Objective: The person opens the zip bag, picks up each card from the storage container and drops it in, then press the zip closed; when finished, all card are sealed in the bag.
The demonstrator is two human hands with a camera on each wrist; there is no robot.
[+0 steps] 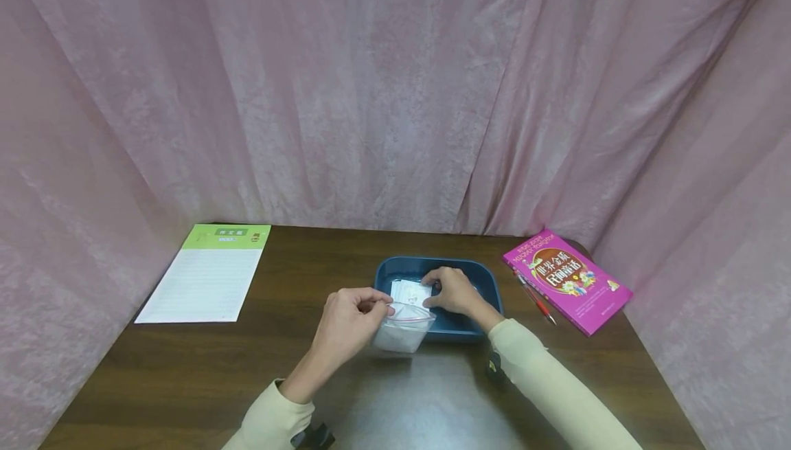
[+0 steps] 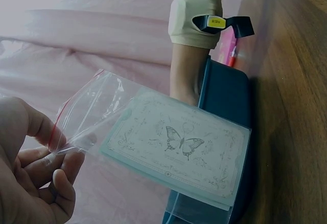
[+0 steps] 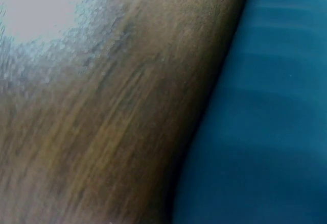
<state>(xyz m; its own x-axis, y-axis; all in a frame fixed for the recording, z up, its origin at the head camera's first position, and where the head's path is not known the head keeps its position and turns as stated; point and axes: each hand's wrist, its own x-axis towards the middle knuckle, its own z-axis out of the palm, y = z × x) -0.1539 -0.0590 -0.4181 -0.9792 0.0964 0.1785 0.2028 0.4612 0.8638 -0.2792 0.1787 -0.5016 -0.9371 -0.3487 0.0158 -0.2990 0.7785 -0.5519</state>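
Low centre of frame, our L hand [image 1: 349, 323] pinches the clear bag [image 1: 403, 334]; R hand [image 1: 456, 292] grips white cards [image 1: 408, 290] at the tray [image 1: 457, 332]. If bag mouth sags, we'd prob. snag corners.

Pink draped curtains [image 1: 371, 93], brown wooden table [image 1: 296, 264], glare [image 1: 426, 402]

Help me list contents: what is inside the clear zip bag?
Inside the clear zip bag, a pale butterfly-printed card shows. It covers whatever lies behind it, so how many cards there are cannot be seen.
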